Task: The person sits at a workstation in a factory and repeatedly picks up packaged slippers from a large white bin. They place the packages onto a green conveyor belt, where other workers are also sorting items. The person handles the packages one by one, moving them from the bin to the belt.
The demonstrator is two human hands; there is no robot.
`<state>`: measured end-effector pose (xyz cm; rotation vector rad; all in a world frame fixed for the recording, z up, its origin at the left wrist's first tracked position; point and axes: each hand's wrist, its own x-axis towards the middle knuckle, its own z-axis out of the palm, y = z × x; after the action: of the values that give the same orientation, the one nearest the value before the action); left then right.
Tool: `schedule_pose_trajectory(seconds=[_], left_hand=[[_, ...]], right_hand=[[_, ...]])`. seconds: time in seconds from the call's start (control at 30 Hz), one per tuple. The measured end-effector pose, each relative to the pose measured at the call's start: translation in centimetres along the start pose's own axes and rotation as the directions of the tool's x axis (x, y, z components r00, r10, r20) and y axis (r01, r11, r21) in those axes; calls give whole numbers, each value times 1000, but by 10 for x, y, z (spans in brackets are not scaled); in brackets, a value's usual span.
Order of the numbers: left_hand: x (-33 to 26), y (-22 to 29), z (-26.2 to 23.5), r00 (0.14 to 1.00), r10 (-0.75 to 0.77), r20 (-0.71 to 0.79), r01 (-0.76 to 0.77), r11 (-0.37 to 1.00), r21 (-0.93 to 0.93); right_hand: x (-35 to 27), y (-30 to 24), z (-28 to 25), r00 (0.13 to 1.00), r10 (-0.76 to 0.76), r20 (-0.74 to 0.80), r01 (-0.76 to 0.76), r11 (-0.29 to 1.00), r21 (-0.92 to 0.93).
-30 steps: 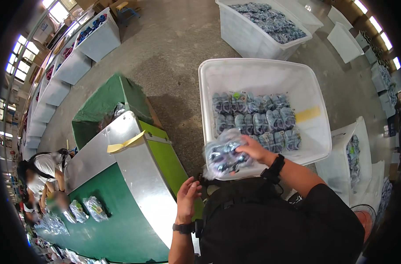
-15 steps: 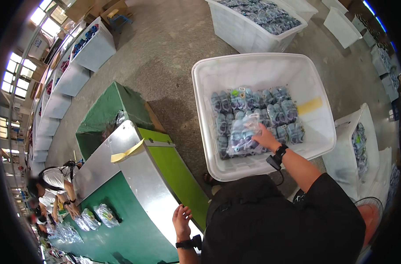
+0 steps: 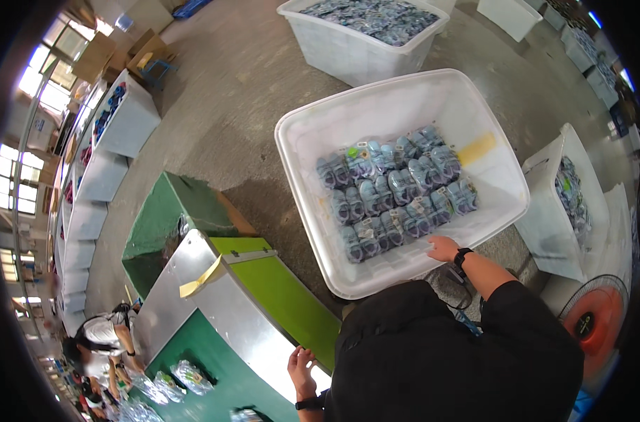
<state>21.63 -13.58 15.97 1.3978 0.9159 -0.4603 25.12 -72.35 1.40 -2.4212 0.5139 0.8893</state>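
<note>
My right hand hangs over the near inner wall of a large white plastic bin, fingers loosely spread and holding nothing. Inside the bin, pairs of small blue-grey shoes in clear bags lie in three rows. The hand is just short of the nearest row. Low on the left, my left hand is held beside the metal edge of a worktable. It is empty, its fingers slightly bent and apart. Each wrist wears a black band.
Bagged pairs lie on the table's green belt, where co-workers stand at the far left. A green box adjoins the table end. Another filled white bin stands beyond, one more at right, near a red fan.
My right hand has let go of the bagged shoes, which now lie in the bin's near row, and has drawn back toward me. Another bagged item has appeared on the belt.
</note>
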Motion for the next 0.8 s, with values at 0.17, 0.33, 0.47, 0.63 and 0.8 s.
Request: schedule_pose_trajectory(seconds=[0.17,0.33,0.47,0.63,0.8], left_hand=[[9,-9,2,999,-6,47,2,995,100],[10,-7,4,998,-15,62,6,988,156],[3,-2,6,998,-14,61,3,985,171],[-8,-1,9,999,-21,28,15,981,195],[-18,-8,10,997,-77,-29,81,976,201]], right_hand=[[-34,34,-8,989,143,40,-140,987,-76],[-45,41,-11,987,161,3,-156,957,-246],[-46,50,-12,988,155,-25,-155,935,-317],[-42,67,-14,995,87,-37,-95,900,-426],[-27,85,-5,995,96,-35,-100,848,-520]])
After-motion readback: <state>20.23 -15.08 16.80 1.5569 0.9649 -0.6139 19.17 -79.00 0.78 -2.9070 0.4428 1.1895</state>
